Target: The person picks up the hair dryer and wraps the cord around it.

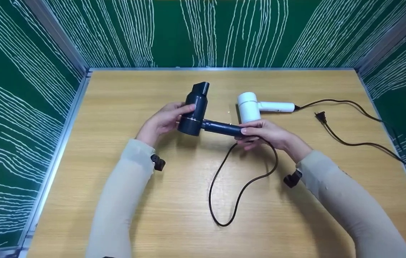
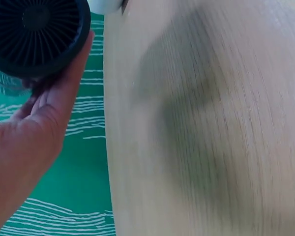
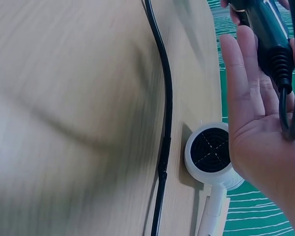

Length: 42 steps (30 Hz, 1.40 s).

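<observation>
A black hair dryer [image 1: 198, 100] is held up above the wooden table, its flat nozzle facing the far wall. My left hand [image 1: 161, 122] grips the barrel from the left, thumb on top. In the left wrist view, the round ribbed rear grille [image 2: 37, 42] shows beside that hand. My right hand [image 1: 269, 133] pinches the end of the handle [image 1: 222, 128], where the cord leaves it. The right wrist view has the handle [image 3: 266, 32] resting along the fingers, several of them extended. A loop of black cord [image 1: 212, 190] hangs toward the near side.
Just beyond my right hand lies a white hair dryer [image 1: 249, 106], its handle pointing right. Its dark cord [image 1: 346, 101] runs to the table's right edge and bends back to a two-pin plug [image 1: 320, 116]. Green walls with white streaks [image 1: 221, 32] enclose the table [image 1: 145, 215].
</observation>
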{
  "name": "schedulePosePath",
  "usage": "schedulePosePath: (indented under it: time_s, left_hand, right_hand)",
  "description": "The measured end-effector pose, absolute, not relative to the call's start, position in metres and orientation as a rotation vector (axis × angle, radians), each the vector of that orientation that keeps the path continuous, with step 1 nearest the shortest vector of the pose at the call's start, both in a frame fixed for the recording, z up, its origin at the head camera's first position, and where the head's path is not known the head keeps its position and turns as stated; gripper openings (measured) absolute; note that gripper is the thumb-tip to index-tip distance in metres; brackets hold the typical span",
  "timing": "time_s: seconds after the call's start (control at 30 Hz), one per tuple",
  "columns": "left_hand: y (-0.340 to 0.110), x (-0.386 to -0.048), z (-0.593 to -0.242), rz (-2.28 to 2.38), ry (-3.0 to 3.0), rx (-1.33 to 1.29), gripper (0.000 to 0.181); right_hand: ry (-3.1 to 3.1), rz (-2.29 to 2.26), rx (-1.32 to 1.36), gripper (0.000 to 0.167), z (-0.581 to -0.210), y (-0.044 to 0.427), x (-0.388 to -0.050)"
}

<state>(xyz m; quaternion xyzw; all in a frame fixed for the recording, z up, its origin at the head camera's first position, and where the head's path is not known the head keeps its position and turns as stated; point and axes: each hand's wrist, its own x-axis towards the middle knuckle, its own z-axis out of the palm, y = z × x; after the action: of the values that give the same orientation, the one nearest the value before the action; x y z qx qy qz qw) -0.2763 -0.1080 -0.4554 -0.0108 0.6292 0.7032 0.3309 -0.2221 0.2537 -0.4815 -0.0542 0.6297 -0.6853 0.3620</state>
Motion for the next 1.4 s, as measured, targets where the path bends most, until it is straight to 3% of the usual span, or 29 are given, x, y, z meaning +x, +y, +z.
schedulePosePath:
  time_s: [0.2,0.33,0.67,0.93,1.4]
  left_hand:
    - [-0.102,-0.271,-0.454,1.821,1.764,-0.105,0.095]
    - [-0.101,-0.27,-0.454,1.83,1.81,-0.147,0.101]
    - [-0.11,-0.272,-0.453,1.886,1.818,-0.168,0.09]
    - [-0.123,-0.281,-0.446,1.995,1.822,-0.202,0.085]
    - [-0.137,-0.29,-0.44,2.067,1.822,-0.338,0.09]
  right_hand:
    - [1.625,-1.766,-0.139,0.025,-0.482,0.254,-0.227]
    - [1.65,-1.761,-0.146,0.028,-0.48,0.254,-0.228]
    - [1.706,-1.742,-0.167,0.062,-0.468,0.258,-0.225]
    - [1.661,-1.893,-0.079,0.08,-0.472,0.269,-0.202]
    - [1.659,-2.167,-0.031,0.055,-0.479,0.257,-0.161]
